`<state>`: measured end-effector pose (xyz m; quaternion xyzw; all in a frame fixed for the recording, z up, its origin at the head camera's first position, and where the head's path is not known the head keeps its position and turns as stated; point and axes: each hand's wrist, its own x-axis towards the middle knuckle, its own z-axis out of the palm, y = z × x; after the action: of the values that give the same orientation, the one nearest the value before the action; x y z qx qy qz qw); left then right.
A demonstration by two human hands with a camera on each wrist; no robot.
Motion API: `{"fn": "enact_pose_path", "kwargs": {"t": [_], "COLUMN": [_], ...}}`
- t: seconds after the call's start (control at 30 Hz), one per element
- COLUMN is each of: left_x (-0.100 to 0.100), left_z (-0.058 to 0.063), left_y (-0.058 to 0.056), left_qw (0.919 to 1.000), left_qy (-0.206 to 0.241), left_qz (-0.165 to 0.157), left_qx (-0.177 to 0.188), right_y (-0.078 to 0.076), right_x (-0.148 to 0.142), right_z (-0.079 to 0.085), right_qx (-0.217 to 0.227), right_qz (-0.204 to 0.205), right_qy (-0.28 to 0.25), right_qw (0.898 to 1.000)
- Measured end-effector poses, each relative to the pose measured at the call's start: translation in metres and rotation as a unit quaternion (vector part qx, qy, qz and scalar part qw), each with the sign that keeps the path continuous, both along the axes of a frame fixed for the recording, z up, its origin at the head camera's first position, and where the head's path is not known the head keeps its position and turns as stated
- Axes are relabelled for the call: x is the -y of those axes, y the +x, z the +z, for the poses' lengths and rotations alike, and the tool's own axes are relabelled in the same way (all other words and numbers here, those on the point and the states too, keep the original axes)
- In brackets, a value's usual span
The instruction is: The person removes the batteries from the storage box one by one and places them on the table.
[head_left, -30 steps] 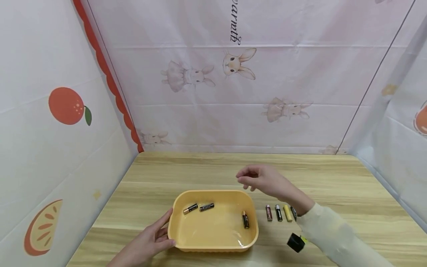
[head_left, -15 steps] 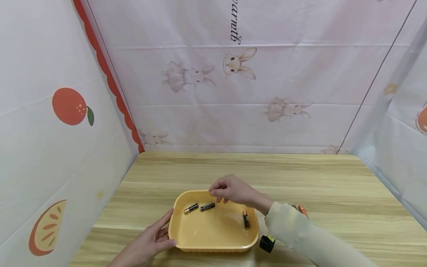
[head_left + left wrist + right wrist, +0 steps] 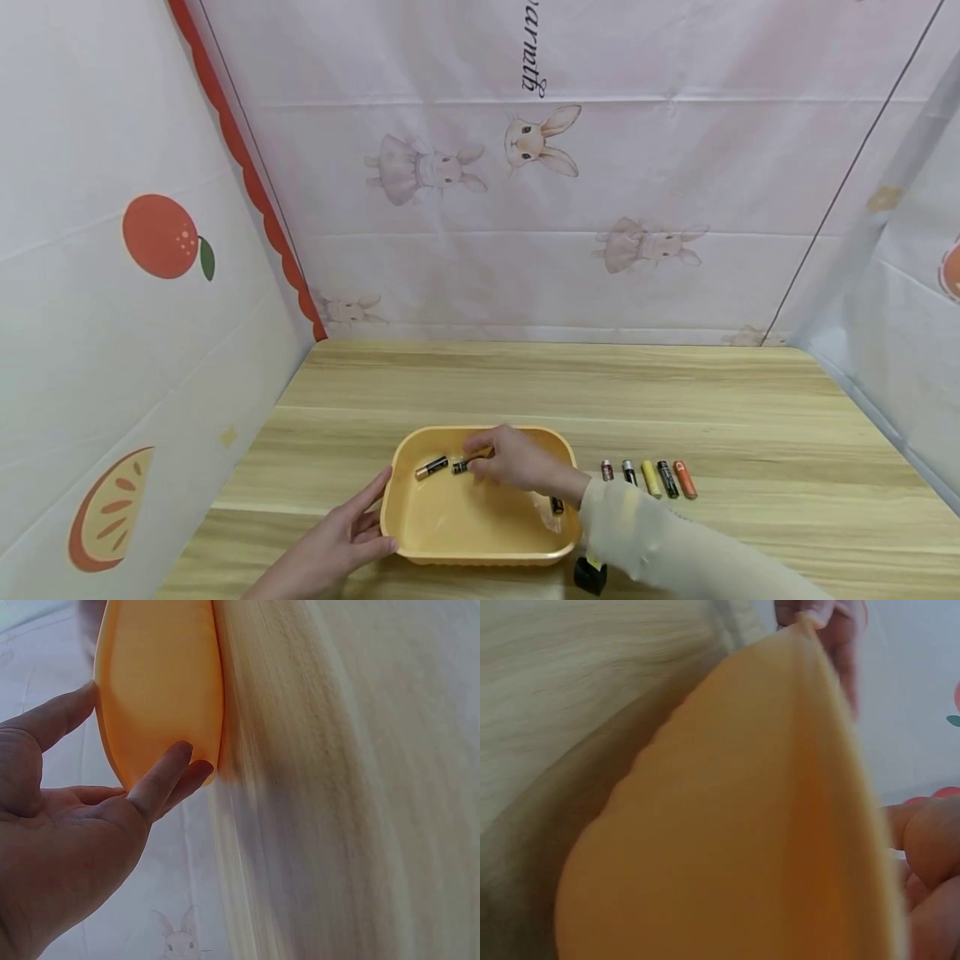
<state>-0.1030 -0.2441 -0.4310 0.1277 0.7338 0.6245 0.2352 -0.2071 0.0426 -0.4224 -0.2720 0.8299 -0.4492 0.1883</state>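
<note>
My left hand [image 3: 341, 533] holds the left end of a yellow plastic basin [image 3: 480, 557], fingers and thumb spread against its outer wall and rim. The left wrist view shows this hand [image 3: 82, 817] touching the basin wall [image 3: 161, 682]. Inside the basin, my right hand [image 3: 517, 460] pinches a dark battery [image 3: 459, 468], whose right part is hidden by the fingers. Another black battery [image 3: 431, 467] with a copper end lies just left of it. A third battery [image 3: 557, 505] at the right side is partly covered by the right wrist.
Right of the basin stands a row of loose batteries, including a yellow battery [image 3: 651, 479] and an orange battery [image 3: 685, 480]. A black wrist device [image 3: 590, 575] hangs below the right sleeve [image 3: 637, 533]. Printed cloth walls [image 3: 480, 275] border the wooden table [image 3: 420, 379].
My right hand has moved left and down from above the table into the basin, reaching the middle battery. The left hand keeps its hold on the basin.
</note>
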Motion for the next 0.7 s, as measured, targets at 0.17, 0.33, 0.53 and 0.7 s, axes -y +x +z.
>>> {"fn": "enact_pose_path", "kwargs": {"t": [0.17,0.33,0.53,0.7], "left_x": [0.0,-0.001,-0.001,0.0], "left_z": [0.0,0.001,0.002,0.001], "left_y": [0.0,0.0,0.0,0.0], "left_qw": [1.0,0.9999,0.9998,0.9998], "left_qy": [-0.005,-0.012,-0.014,-0.015], "left_qz": [0.002,0.002,0.002,0.003], "left_qx": [-0.001,-0.005,-0.01,-0.012], "right_y": [-0.001,0.002,0.009,0.01], "right_x": [0.004,0.005,0.005,0.004], "right_z": [-0.007,-0.01,-0.01,-0.008], "right_qx": [-0.085,-0.114,-0.118,-0.105], "right_qz": [0.02,0.01,-0.005,-0.012], "right_qy": [0.046,0.077,0.102,0.117], "right_qw": [0.995,0.99,0.988,0.987]}}
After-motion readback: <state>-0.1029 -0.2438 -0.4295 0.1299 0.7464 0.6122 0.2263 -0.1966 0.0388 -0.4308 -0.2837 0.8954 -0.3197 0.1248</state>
